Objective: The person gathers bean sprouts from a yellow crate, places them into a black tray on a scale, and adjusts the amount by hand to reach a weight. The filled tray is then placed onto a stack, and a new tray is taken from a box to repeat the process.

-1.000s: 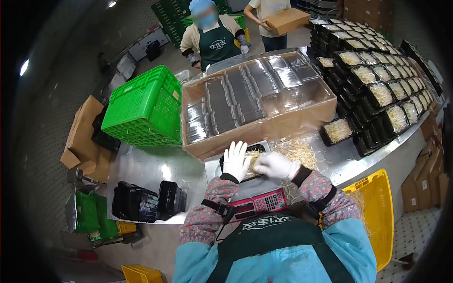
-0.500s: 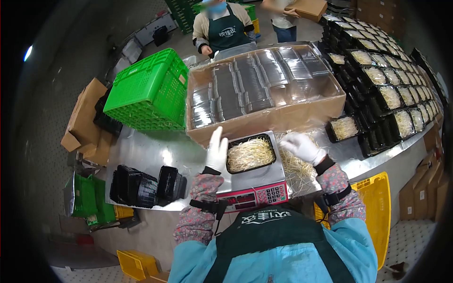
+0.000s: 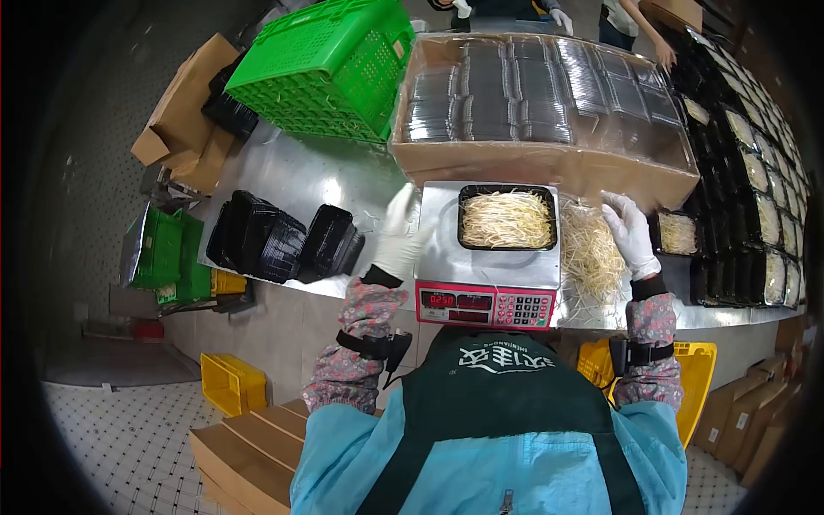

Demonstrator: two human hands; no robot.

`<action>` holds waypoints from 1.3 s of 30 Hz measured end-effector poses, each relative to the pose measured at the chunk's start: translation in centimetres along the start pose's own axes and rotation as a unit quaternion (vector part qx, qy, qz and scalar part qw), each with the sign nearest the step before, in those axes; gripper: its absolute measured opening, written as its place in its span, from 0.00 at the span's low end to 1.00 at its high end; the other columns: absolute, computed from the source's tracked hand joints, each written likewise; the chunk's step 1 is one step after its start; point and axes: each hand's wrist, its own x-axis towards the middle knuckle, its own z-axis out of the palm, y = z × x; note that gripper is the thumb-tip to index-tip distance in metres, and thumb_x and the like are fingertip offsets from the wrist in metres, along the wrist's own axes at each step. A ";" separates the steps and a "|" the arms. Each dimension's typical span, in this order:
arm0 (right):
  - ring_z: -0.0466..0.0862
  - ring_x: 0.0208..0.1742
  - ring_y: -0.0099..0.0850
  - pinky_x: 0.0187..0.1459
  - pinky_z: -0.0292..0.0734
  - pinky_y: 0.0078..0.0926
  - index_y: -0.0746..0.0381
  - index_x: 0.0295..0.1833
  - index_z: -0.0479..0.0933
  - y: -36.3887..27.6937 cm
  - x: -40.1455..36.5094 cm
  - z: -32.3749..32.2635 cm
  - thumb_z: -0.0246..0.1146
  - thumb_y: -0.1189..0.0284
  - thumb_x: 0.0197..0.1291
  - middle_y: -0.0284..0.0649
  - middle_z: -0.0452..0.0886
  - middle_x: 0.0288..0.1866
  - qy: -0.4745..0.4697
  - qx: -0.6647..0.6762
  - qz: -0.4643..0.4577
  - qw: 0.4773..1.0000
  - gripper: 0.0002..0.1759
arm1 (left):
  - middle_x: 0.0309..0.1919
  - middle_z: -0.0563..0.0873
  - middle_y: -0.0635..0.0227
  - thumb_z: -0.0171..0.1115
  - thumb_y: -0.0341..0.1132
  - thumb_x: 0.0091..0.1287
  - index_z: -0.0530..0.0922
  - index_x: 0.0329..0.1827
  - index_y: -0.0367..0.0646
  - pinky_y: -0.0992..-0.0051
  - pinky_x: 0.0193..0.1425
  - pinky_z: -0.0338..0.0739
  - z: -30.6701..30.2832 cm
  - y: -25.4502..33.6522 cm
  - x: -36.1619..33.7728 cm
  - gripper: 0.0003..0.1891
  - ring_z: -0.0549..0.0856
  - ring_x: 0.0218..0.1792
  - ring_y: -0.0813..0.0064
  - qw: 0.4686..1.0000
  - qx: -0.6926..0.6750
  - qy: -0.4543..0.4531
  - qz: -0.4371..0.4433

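A black tray of bean sprouts (image 3: 506, 220) rests on the metal plate of a weighing scale (image 3: 485, 307) with a red front panel and lit digits. At the scale's left edge is my left hand (image 3: 398, 239), in a white glove, fingers apart and holding nothing. My right hand (image 3: 631, 234), also gloved in white, is open above the right side of a loose heap of sprouts (image 3: 590, 257). The heap lies on the metal table just right of the scale.
A cardboard box (image 3: 549, 163) of clear lids stands behind the scale. Left are a green crate (image 3: 322, 64) and black empty trays (image 3: 257, 236). Filled trays (image 3: 768, 225) are stacked right, near one single filled tray (image 3: 678, 233). Two people's hands (image 3: 562, 21) show beyond the box.
The view has tilted down and shifted. My right hand has moved from over the sprout heap toward its right side, and its fingers have spread. My left hand remains open by the scale.
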 end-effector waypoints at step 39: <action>0.75 0.62 0.43 0.61 0.69 0.43 0.59 0.64 0.73 2.0 1.5 1.4 0.64 0.63 0.60 0.43 0.79 0.59 0.140 -0.283 -0.078 0.946 0.27 | 0.56 0.79 0.49 0.73 0.55 0.51 0.71 0.64 0.33 0.56 0.65 0.69 7.0 1.4 1.0 0.43 0.76 0.59 0.52 0.912 0.329 -0.149 0.193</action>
